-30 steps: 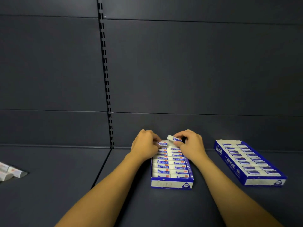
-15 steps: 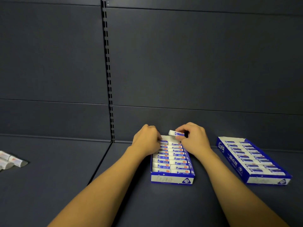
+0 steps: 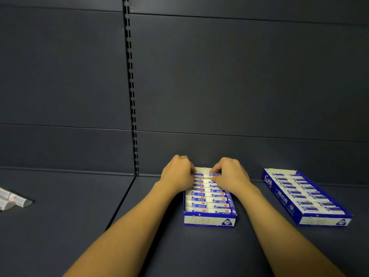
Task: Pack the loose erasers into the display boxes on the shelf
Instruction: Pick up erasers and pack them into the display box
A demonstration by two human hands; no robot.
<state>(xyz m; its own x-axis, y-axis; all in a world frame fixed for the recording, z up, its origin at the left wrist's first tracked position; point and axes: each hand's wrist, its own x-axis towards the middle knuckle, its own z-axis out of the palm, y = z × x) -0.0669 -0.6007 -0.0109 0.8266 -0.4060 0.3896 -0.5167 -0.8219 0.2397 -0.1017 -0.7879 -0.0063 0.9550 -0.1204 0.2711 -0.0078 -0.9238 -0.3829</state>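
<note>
Dark grey metal forms the shelf and its back panel, with a slotted upright running down the panel left of centre. Two blue and white display boxes are seen on the shelf. The near box, marked 2B on its front wall, is set square in front of the person and is filled with two columns of erasers in blue and white sleeves. Both hands are placed over the far end of this box. The left hand is curled, its fingertips resting on the far eraser of the left column; whether that eraser is pinched or only pressed cannot be told. The right hand is curled, with its fingers and thumb closed on the far eraser of the right column, which is lying level in the box at the back row. The second box is set well apart to the right, turned at an angle, and is also filled with erasers. Several loose white items are noted at the left edge of the shelf; their kind cannot be made out.
</note>
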